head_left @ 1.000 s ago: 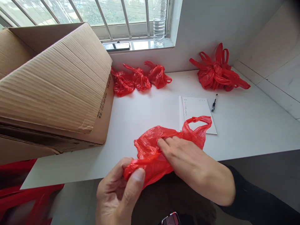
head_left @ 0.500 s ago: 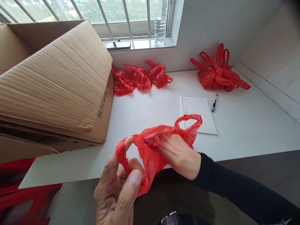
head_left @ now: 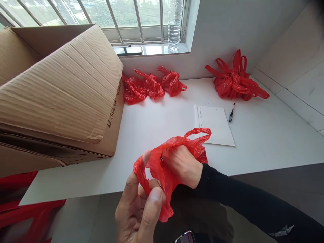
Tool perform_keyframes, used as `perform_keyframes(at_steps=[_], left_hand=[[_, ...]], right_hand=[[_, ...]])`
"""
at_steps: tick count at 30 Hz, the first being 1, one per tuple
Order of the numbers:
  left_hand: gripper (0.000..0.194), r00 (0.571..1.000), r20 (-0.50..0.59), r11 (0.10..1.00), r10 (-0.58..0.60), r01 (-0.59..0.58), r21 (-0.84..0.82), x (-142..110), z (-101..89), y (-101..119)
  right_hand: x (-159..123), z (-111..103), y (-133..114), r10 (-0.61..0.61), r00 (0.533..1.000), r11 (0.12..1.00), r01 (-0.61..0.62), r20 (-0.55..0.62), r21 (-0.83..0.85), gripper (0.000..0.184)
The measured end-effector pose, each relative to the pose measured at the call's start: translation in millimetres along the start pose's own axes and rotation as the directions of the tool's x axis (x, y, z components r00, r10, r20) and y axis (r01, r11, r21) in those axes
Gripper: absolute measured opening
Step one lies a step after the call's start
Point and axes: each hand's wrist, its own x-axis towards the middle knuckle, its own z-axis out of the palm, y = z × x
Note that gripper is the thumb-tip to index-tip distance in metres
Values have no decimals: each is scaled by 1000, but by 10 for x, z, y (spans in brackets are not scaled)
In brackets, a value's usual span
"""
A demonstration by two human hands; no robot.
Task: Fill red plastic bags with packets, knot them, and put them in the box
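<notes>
A thin red plastic bag (head_left: 177, 148) hangs between my two hands just above the near edge of the white table (head_left: 157, 128). My left hand (head_left: 141, 209) pinches one handle loop of the bag between thumb and fingers, with the forefinger stuck up through the loop. My right hand (head_left: 183, 165) reaches into the bag's mouth, its fingers curled and hidden inside the plastic. The bag's other handle loop (head_left: 199, 132) stands free above the right hand.
A big open cardboard box (head_left: 58, 91) lies tilted at the left. Three knotted red bags (head_left: 152, 86) sit by the wall, with a heap of more red bags (head_left: 235, 79) at back right. A paper sheet (head_left: 215, 125) and a pen (head_left: 231, 113) lie nearby. A water bottle (head_left: 174, 23) and a phone (head_left: 128, 50) rest on the sill.
My right hand has gone from lying on the bag's outside to reaching into its mouth. My left hand has shifted its grip, so the handle loop now sits over the forefinger.
</notes>
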Motion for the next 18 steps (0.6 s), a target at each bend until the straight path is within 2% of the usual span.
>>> perform_keyframes(at_steps=[3, 7, 10, 13, 15, 18], left_hand=[[57, 999, -13, 1000, -30, 30, -8, 8, 7, 25], [56, 1000, -7, 999, -15, 15, -44, 21, 43, 37], [57, 1000, 10, 998, -19, 20, -59, 34, 54, 19], [54, 999, 30, 997, -27, 30, -71, 34, 54, -4], [55, 999, 36, 996, -30, 32, -78, 24, 56, -12], [56, 999, 36, 997, -22, 25, -74, 25, 45, -6]], right_hand=[[-51, -87, -13, 94, 995, 996, -94, 17, -14, 20], [-72, -178, -111, 288, 957, 957, -288, -13, -26, 30], [-64, -179, -154, 325, 946, 946, -325, -22, 3, 32], [-55, -160, -151, 378, 926, 926, -378, 23, 15, 33], [-66, -145, -140, 371, 928, 927, -372, 30, 44, 31], [-154, -106, -102, 214, 977, 957, -208, -7, 201, 28]])
